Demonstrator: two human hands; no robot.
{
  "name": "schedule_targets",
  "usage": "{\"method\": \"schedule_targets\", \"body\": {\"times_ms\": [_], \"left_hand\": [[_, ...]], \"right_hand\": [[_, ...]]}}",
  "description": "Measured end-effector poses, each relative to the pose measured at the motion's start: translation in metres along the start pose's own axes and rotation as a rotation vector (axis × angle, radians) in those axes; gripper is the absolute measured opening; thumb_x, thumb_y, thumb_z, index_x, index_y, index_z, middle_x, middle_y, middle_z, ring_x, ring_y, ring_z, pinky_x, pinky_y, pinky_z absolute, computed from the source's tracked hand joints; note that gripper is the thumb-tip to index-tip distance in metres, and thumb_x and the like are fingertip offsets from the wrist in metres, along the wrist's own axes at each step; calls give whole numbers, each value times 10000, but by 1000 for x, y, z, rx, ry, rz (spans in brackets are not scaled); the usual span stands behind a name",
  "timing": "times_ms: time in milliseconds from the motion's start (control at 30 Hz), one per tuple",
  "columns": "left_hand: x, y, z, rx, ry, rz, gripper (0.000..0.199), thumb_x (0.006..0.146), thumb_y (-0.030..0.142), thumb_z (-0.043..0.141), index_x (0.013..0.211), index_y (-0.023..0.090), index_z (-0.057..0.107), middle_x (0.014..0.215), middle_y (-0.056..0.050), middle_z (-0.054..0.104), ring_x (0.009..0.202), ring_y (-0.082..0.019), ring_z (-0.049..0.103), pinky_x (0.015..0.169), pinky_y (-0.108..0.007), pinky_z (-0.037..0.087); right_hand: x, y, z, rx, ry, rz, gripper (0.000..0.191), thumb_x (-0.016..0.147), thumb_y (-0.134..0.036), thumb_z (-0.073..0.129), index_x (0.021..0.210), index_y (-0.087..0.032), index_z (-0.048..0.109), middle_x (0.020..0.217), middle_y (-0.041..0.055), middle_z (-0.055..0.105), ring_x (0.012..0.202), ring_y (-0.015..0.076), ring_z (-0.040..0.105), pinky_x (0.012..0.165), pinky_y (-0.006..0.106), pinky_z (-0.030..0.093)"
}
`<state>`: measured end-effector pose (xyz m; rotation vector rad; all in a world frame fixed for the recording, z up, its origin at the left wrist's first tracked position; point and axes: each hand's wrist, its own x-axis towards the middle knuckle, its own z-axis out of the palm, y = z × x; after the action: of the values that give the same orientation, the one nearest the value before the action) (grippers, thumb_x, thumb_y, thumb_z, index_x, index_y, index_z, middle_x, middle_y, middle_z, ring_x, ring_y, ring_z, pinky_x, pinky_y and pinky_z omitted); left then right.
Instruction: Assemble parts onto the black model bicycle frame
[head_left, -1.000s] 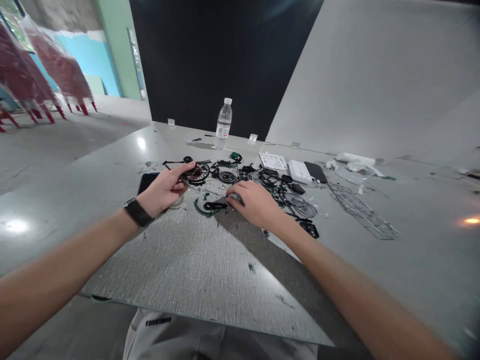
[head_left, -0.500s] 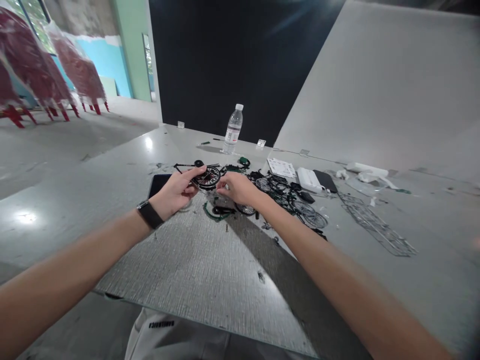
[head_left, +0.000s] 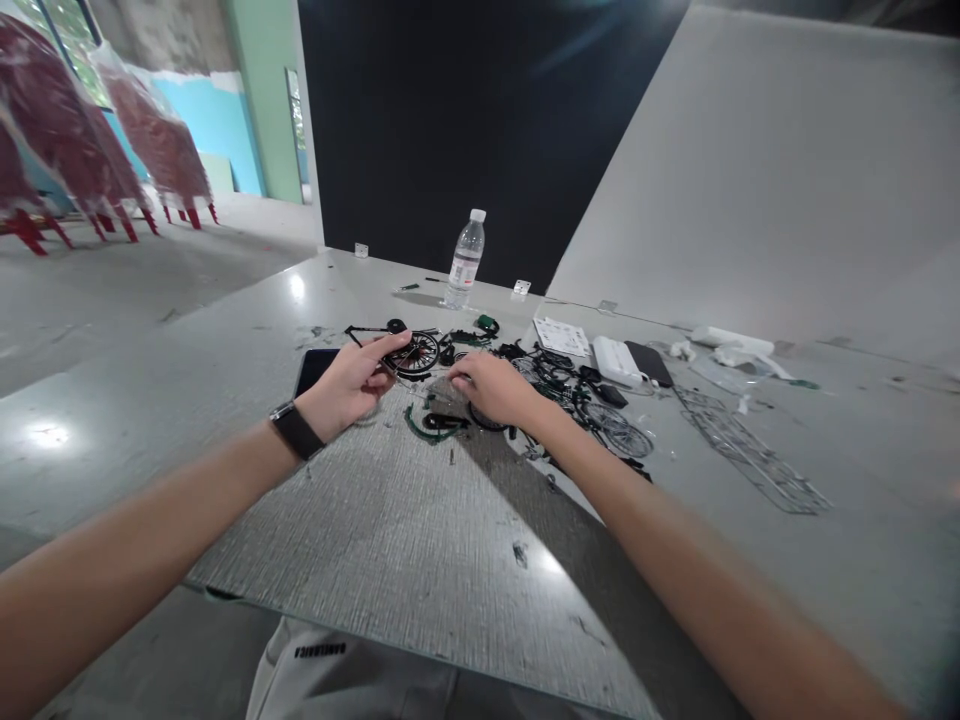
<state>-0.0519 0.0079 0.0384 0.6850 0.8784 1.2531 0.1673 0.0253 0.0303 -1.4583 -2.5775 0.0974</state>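
My left hand (head_left: 360,378), with a dark band on the wrist, grips a small black bicycle model (head_left: 417,354) by its frame, its spoked wheel pointing right. Just right of that wheel is my right hand (head_left: 491,385), fingers curled together above the parts; whatever is between the fingertips is too small to make out. Below and between the hands lies a curved green part (head_left: 429,434) beside a black piece. To the right a pile of black bicycle parts (head_left: 559,375) includes a loose spoked wheel (head_left: 619,428).
A water bottle (head_left: 465,262) stands at the back of the table (head_left: 360,530). Right of the parts are printed sheets (head_left: 562,336), a white box (head_left: 617,360), a grey sprue frame (head_left: 750,450) and plastic wrap. A dark phone-like slab (head_left: 313,368) lies beside my left wrist.
My right hand has moved slightly right, away from the wheel of the model. My left hand still holds the model in nearly the same place.
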Motion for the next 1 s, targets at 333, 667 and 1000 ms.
{"method": "schedule_targets", "body": {"times_ms": [333,667,1000], "left_hand": [[-4,-5,2,37,-54,-6,248,654,236,928,723,149,706,776,-21,679,457,-9,314,351,-136,245],[-22,-8,16,63,-21,-52,164,721,154,865,749,127,706,747,-1,655,465,-5,334,374,-151,227],[-17,-18,11,100,-63,-46,206,685,189,893,739,127,704,768,-16,669,452,5,324,368,-152,214]], "right_hand": [[-86,38,-40,126,23,198,314,952,-438,570,1126,-238,737,1171,91,739,1039,288,666,872,445,521],[-115,49,-51,259,-284,264,317,801,-507,732,982,-250,771,962,58,740,849,234,664,734,342,493],[-113,48,-43,180,-162,281,237,898,-452,623,946,-252,742,964,68,731,826,223,656,716,350,497]]}}
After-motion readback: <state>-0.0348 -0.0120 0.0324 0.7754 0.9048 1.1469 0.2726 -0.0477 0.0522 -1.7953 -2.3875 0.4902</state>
